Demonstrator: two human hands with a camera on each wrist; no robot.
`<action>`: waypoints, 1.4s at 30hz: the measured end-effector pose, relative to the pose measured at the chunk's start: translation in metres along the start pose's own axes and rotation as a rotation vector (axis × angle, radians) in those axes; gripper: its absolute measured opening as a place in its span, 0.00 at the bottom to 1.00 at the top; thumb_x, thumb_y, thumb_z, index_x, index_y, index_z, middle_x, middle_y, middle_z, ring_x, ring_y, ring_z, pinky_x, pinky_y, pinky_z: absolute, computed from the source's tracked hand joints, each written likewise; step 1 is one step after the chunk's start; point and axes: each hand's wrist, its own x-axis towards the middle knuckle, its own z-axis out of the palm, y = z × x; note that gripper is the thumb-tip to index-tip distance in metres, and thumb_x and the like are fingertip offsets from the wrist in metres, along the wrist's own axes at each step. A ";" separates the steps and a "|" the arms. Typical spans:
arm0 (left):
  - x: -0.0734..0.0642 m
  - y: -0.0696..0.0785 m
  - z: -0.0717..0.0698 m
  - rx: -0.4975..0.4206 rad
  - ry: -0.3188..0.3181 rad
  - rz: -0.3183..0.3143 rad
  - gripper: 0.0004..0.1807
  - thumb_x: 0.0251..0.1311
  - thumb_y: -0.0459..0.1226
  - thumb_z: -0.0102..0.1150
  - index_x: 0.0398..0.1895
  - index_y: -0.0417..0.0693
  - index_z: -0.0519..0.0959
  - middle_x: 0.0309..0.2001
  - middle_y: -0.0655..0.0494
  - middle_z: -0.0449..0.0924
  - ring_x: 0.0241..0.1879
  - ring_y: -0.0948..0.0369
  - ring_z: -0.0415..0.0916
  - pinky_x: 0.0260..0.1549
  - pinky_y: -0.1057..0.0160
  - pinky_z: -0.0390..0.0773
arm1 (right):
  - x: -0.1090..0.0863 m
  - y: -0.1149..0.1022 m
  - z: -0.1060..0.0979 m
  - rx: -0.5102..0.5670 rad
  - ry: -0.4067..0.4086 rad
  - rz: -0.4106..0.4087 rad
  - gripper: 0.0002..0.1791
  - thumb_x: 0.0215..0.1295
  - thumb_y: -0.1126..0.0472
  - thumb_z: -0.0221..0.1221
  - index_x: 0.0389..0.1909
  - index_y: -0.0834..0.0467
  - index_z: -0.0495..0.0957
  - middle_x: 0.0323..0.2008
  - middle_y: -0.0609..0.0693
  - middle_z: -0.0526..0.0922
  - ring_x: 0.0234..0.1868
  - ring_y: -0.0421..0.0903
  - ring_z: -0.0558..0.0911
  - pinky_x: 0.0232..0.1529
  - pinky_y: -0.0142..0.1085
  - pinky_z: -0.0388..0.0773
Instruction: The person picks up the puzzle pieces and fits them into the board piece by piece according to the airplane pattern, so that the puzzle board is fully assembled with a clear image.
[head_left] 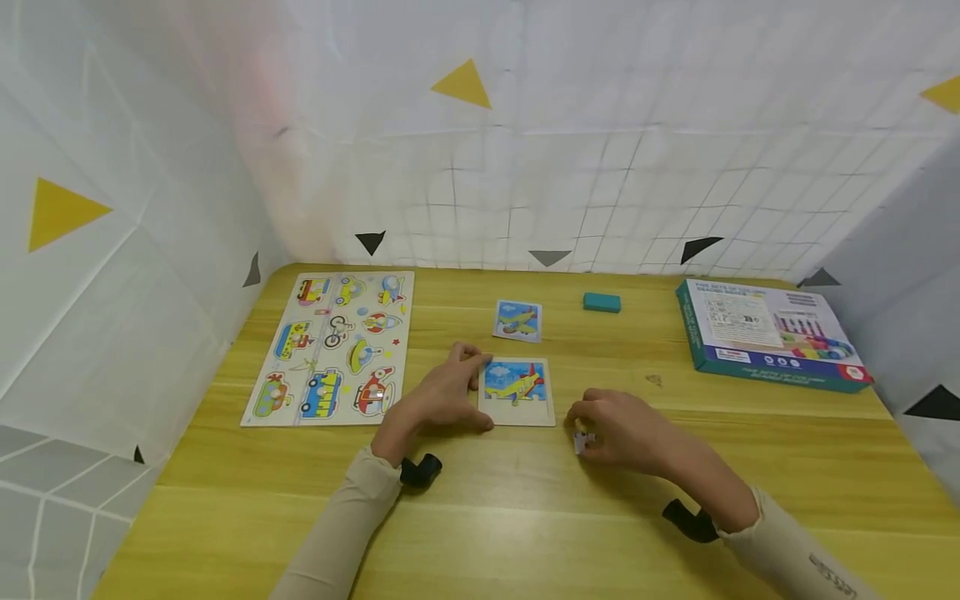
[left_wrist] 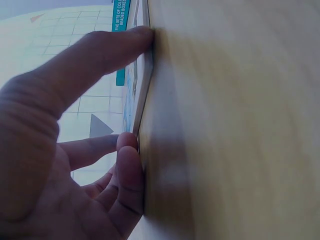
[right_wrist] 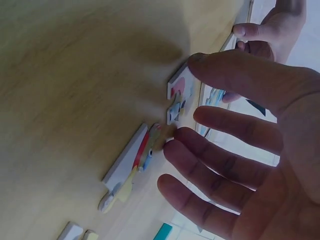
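Note:
My left hand (head_left: 448, 390) holds the left side of a small square jigsaw board (head_left: 517, 414), thumb at its lower corner and index finger at the upper one. A yellow airplane on blue fills the board's upper part; bare wood shows below. To its right, my right hand (head_left: 618, 429) bends over the table, pinching a puzzle piece (right_wrist: 181, 86) between thumb and fingers. That piece has red and grey-blue on it. Beside these fingers lies another puzzle piece (right_wrist: 135, 155), red and yellow, hidden under the hand in the head view.
Behind the board lies a picture card (head_left: 517, 321) with a similar airplane. A teal block (head_left: 602, 302) sits further back. On the left is a vehicle puzzle board (head_left: 397, 333); at the right stands a bead-set box (head_left: 780, 337). White sheeting (head_left: 540, 192) borders the table.

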 end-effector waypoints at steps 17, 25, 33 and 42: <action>0.001 0.002 0.000 -0.001 -0.008 -0.003 0.57 0.40 0.47 0.82 0.75 0.44 0.62 0.65 0.53 0.55 0.41 0.61 0.70 0.40 0.62 0.71 | -0.001 0.001 0.006 0.040 0.021 -0.008 0.13 0.49 0.64 0.73 0.36 0.57 0.82 0.33 0.46 0.74 0.30 0.39 0.71 0.31 0.33 0.73; 0.000 0.004 0.000 -0.008 -0.008 -0.004 0.57 0.40 0.46 0.82 0.75 0.44 0.62 0.65 0.52 0.55 0.41 0.60 0.70 0.40 0.61 0.71 | 0.002 0.001 0.005 0.059 0.070 -0.008 0.12 0.47 0.66 0.71 0.34 0.56 0.81 0.32 0.46 0.73 0.28 0.39 0.70 0.29 0.32 0.70; 0.000 0.000 0.000 0.004 -0.002 -0.006 0.57 0.40 0.47 0.82 0.75 0.45 0.62 0.65 0.53 0.55 0.41 0.60 0.70 0.40 0.61 0.71 | 0.016 -0.006 0.003 0.015 0.103 -0.032 0.12 0.50 0.64 0.72 0.37 0.57 0.83 0.34 0.47 0.74 0.29 0.39 0.70 0.30 0.31 0.71; 0.001 -0.001 0.001 0.002 -0.002 -0.012 0.57 0.40 0.48 0.81 0.76 0.47 0.62 0.64 0.54 0.55 0.41 0.60 0.70 0.40 0.61 0.71 | 0.036 -0.017 0.005 0.017 0.138 -0.092 0.12 0.50 0.63 0.73 0.36 0.58 0.84 0.34 0.48 0.75 0.30 0.40 0.71 0.32 0.33 0.72</action>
